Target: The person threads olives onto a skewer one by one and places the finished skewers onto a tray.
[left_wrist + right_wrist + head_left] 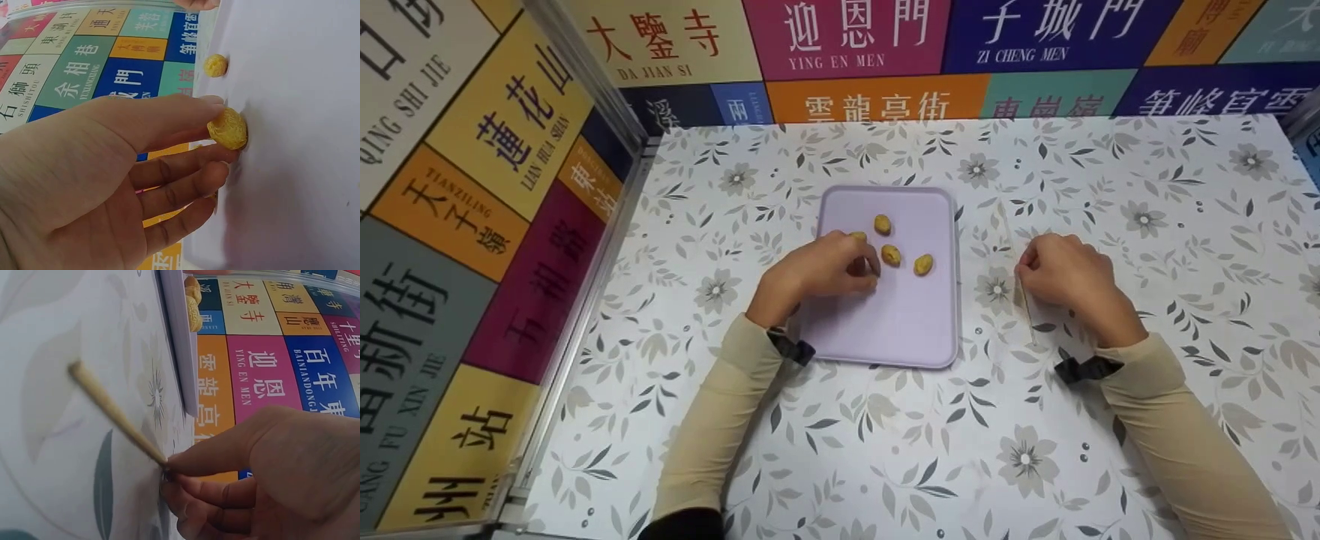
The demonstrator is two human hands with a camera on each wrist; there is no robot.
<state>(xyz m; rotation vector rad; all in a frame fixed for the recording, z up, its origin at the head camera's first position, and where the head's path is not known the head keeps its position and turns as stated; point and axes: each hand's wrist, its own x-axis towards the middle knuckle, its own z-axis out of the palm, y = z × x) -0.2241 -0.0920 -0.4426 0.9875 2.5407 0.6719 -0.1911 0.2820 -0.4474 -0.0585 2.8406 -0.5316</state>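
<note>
Your left hand (825,271) rests on the left part of the tray (900,330), its thumb and fingers curled round a small yellow piece (228,128) that it pinches against the tray's surface; the left wrist view shows that piece plainly between the thumb and fingertips (216,154). Three more yellow pieces lie loose on the tray just beyond and to the right of that hand: one (883,224) toward the far edge, one (891,255) close beside your knuckles, and one (923,264) a little further right. A sliver of yellow also shows at the far side of your fingers, but you cannot tell from the head view whether it is another piece or part of the pinched one. Your right hand (1065,276) lies on the tablecloth (1185,225) just to the right of the tray, apart from it, with its fingers closed tightly on a thin wooden stick (115,413). In the right wrist view the stick runs out from between your thumb and forefinger and slants across the flowered cloth, its free end away from the tray's edge. The tray itself sits flat on the cloth, near the middle, with a wall of coloured signs (855,45) behind it.
</note>
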